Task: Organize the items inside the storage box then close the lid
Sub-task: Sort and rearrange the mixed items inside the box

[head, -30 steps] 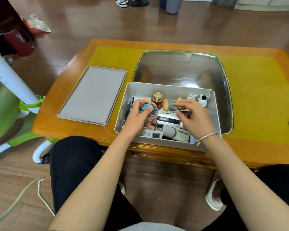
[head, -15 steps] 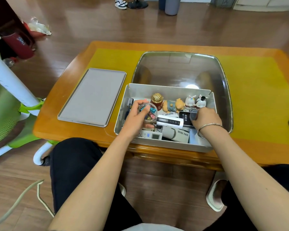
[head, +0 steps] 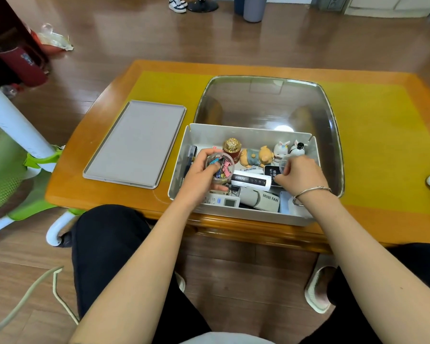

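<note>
The grey storage box (head: 236, 132) stands open at the table's near edge, full of small items. Its flat grey lid (head: 137, 142) lies on the table to the left. My left hand (head: 201, 175) grips a small clear tub of coloured binder clips (head: 220, 167) over the box's left side. My right hand (head: 301, 173) is at the box's right side, fingers curled round a small clear round piece (head: 282, 165). Along the back wall stand a gold-topped red jar (head: 232, 148), a bear figure (head: 256, 156) and two small white figurines (head: 289, 147). A white tube (head: 251, 180) and a mini fan (head: 261, 198) lie in front.
The box sits on a wooden table (head: 104, 189) with a yellow mat and a glass inset (head: 268, 105) behind the box. A green and white chair (head: 13, 155) stands at the left. A cable (head: 30, 294) lies on the floor by my knees.
My right hand moved from the box's middle to its right side and now holds a small clear piece. My left hand has kept hold of the clip tub, barely shifting.
</note>
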Motion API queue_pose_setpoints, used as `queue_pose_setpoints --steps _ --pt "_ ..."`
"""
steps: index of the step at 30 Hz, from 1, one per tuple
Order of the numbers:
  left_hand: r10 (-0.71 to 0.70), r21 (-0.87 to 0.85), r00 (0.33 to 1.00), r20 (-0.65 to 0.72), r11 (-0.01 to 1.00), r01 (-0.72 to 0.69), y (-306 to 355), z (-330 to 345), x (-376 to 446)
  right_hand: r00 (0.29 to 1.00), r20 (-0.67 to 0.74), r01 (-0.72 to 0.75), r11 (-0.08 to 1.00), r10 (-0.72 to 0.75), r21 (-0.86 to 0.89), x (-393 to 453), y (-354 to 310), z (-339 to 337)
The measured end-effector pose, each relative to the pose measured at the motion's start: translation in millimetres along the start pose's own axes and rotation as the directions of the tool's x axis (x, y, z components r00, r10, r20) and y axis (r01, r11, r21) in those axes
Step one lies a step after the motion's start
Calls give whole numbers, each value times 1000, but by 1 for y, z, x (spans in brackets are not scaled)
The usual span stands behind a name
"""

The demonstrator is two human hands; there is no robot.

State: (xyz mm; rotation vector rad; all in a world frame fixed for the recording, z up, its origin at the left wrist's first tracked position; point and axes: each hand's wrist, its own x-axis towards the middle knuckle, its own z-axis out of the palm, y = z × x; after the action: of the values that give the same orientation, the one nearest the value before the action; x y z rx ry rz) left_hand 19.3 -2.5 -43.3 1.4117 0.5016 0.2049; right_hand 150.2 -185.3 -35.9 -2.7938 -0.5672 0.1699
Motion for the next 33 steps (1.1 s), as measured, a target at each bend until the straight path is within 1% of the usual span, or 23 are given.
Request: queue_pose_setpoints --steps 4,9,11,13,15,17,19,23,28,31,33 --pt "-4 -39 1000 18 999 4 0 -1 -1 993 -103 71 987 -56 146 -8 -10 -7" --pt "8 33 1000 19 999 -9 -2 -1 0 970 -200 183 955 -137 233 -17 -21 -12" --pt "17 49 1000 23 999 -19 -2 -1 0 964 -223 207 939 -147 276 -19 -24 -11" --pt "17 51 1000 21 999 -18 -2 -1 0 964 -240 203 895 -113 397 -19 -27 -11" --pt "11 40 1000 12 999 -12 -1 -1 -1 972 -221 193 821 -83 537 -20 -31 -11" --pt "21 43 1000 17 999 -21 0 -1 -2 981 -167 183 742 -97 645 -21 -35 -9" --pt "39 74 999 28 996 -41 0 -1 -2 981 -135 194 667 -140 719 -23 -39 -7" --pt "36 123 999 37 992 -40 1 -1 -2 971 -129 220 552 -199 804 -24 -45 -7" --pt "34 174 999 35 984 -39 1 -1 -3 963 -140 240 491 -232 837 -25 -49 -6" --pt "-4 92 1000 27 996 1 2 -2 -2 976 -101 179 456 -190 871 -23 -49 -4" --pt "-40 22 999 33 999 40 2 -2 -1 980 -81 157 456 -182 876 -23 -48 -3"
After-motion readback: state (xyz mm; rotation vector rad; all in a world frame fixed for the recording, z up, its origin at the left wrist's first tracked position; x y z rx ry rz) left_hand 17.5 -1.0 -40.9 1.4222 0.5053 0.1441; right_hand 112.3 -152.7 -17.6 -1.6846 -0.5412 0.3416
